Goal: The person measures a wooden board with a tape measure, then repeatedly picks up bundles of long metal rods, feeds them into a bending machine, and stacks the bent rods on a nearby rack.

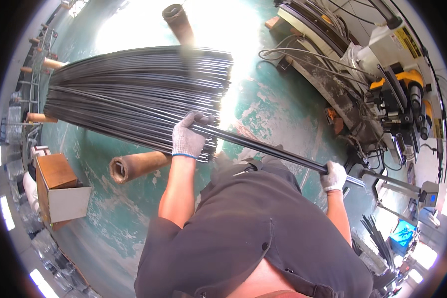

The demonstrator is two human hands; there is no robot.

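A few long dark metal rods (263,146) slant across my body, their far ends reaching left over a big stack of similar rods (134,84). My left hand (189,135), in a pale knit glove with a blue cuff edge, is closed around them beside the stack's right end. Farther along, close to their bright right-hand ends, my right hand (334,177) grips the same rods, also gloved. How many rods I hold is hard to tell. The stack lies across thick brown cardboard tubes (139,166).
Machinery with cables (328,69) and a yellow-and-black unit (407,82) stand at the right. Cardboard boxes (59,186) sit on the worn green floor (114,213) at the left. Lower right are a blue bin (402,233) and a bundle of dark rods (377,236).
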